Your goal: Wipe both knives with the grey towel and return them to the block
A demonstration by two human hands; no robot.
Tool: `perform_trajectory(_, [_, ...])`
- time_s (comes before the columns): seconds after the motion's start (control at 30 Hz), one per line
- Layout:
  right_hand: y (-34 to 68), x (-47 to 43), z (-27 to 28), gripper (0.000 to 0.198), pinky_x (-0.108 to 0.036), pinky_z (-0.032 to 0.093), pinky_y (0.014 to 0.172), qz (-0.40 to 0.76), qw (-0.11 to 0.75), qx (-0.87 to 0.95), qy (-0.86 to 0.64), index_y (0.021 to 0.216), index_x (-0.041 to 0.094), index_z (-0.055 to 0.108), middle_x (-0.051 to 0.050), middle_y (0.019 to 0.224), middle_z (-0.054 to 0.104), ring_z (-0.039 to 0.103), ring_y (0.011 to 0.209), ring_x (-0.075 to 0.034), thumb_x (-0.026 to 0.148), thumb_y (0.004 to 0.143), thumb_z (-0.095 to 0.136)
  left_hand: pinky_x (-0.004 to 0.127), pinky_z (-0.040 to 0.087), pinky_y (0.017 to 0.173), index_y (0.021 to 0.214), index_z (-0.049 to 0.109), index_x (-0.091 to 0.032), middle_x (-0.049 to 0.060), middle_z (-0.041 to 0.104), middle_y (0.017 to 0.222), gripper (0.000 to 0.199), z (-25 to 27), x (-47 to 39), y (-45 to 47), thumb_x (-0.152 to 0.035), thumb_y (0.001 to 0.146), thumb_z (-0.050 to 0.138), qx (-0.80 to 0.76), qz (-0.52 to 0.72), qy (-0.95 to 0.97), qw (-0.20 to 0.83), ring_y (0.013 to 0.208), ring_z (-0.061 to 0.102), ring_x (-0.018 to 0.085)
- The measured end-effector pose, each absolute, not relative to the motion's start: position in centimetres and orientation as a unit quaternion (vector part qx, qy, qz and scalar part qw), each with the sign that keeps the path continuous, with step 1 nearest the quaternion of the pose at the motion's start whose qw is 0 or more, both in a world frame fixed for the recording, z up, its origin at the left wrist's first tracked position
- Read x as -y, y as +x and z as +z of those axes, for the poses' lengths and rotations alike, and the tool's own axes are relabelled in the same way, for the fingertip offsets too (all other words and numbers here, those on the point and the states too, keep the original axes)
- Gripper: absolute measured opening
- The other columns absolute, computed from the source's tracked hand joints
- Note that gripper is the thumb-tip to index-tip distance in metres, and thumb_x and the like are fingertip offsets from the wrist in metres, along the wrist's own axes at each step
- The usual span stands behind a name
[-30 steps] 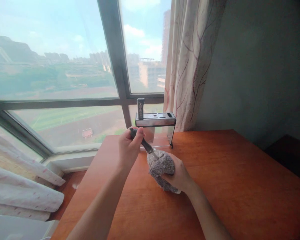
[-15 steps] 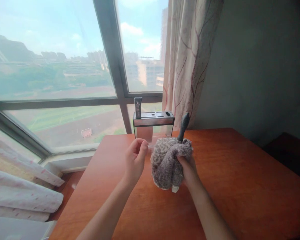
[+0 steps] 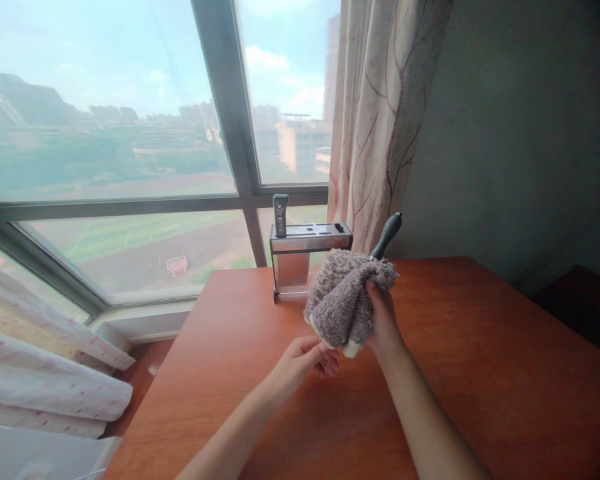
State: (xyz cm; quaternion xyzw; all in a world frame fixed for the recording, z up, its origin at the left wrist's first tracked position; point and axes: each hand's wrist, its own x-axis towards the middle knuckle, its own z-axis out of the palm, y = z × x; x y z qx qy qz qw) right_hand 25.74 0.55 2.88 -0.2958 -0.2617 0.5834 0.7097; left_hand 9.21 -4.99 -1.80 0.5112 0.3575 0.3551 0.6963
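My right hand [image 3: 381, 313] is closed round a bunched grey fluffy towel [image 3: 347, 300] with a pale edge, held up above the table. Out of the towel's top right sticks the dark ribbed handle [image 3: 387, 235] of a tool. The rest of that tool is hidden in the folds. My left hand [image 3: 305, 363] is just below the towel's lower left edge, thumb and fingers drawn together against it. Whether they pinch the towel or something else I cannot make out. Behind the towel stands a clear-walled holder [image 3: 311, 241] with a metal-looking top.
A grey perforated handle [image 3: 281, 217] rises from the holder's left end. The reddish-brown wooden table [image 3: 220, 360] reaches to a large window [image 3: 125, 147]. A patterned curtain [image 3: 370, 120] hangs behind the holder, and another pale curtain [image 3: 50, 380] lies at the lower left.
My left hand has moved down and right, from beside the towel to its lower edge. The towel has risen a little, and the handle now leans further right.
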Motion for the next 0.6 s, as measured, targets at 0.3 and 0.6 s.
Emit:
perform_trajectory(0.3, [25.1,1.6,0.3,0.033,-0.031,0.052,0.071,0.552,0.636,0.373,-0.389,0.084,0.021,0.069,-0.001,0.083,0.074,0.068,0.078,-0.022,0.035,0.057,0.083,0.027,0.045,0.063,0.068,0.072,-0.009,0.004,0.067,0.062,0.029,-2.3,5.3,9.8,-0.038,0.07,0.075,-0.397,0.419,0.577,0.577,0.061,0.057,0.017])
perform_trajectory(0.6, [26.7,0.5,0.5,0.028,-0.029,0.053,0.063,0.54,0.707,0.259,-0.376,0.085,0.025,0.067,0.004,0.077,0.073,0.066,0.069,-0.019,0.032,0.061,0.08,0.027,0.048,0.062,0.072,0.067,-0.013,0.005,0.069,0.067,0.029,-1.6,5.5,9.5,-0.039,0.084,0.06,-0.377,0.313,0.626,0.606,0.063,0.063,0.017])
